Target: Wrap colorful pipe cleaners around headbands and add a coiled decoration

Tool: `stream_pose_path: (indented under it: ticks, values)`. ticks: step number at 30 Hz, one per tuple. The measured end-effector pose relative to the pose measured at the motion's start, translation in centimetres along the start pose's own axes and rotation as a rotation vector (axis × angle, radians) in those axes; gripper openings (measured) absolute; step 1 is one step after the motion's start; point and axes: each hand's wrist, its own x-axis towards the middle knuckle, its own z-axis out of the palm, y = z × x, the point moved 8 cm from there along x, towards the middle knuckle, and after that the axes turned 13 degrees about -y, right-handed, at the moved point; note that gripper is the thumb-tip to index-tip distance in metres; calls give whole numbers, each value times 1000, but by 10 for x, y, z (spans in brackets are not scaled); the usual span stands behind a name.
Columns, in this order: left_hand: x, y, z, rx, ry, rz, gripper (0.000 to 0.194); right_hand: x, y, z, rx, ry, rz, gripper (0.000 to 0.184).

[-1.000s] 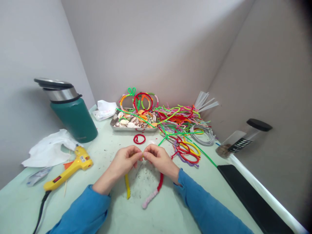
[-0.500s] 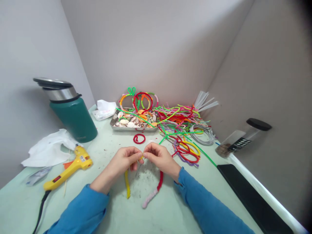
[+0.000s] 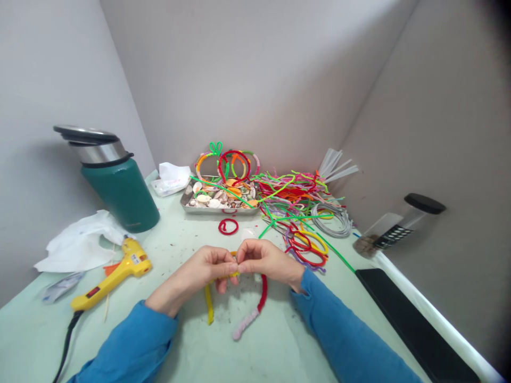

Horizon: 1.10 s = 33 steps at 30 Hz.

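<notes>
My left hand (image 3: 213, 267) and my right hand (image 3: 265, 263) meet above the middle of the table, fingertips touching. Both are closed in a pinch on a short yellow pipe cleaner (image 3: 233, 274), mostly covered by the fingers. Under and behind them lies a curved strip wrapped in pipe cleaner. Its yellow end (image 3: 209, 304) shows below my left hand, while its red part (image 3: 263, 295) and fuzzy lilac end (image 3: 245, 324) show below my right. My hands hide much of its far side. Just beyond is a small red pipe-cleaner coil (image 3: 228, 226).
At left are a yellow glue gun (image 3: 114, 274), crumpled white tissue (image 3: 80, 242) and a green bottle (image 3: 122, 194). A metal tray (image 3: 219, 211) of shells stands behind, with a pipe-cleaner pile (image 3: 293, 189) beside it. A black slab (image 3: 411, 319) and clear jar (image 3: 399, 226) are right.
Both hands have come slightly nearer to me, and the pinched yellow pipe cleaner moved with them. A bit of yellow now shows behind the fingers.
</notes>
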Motion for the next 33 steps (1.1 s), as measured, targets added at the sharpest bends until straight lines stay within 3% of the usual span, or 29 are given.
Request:
stream_pose_path:
  ticks: [5,7,14,25,33]
  values:
    - [1,-6,-20,-152,220,45,24,-6,-17,-16,-392,374,-140,11]
    - [2,-8,-23,-210,265,37,25,-10,-25,-13,-554,450,-178,8]
    - [-1,-5,-23,-241,323,40,24,-15,-39,2,-856,461,-324,9]
    - [-3,-4,-22,-203,366,21,22,-14,-41,17,-1198,468,-320,13]
    - [0,-8,-23,-165,324,-1,36,-15,-35,6,-1119,553,-266,12]
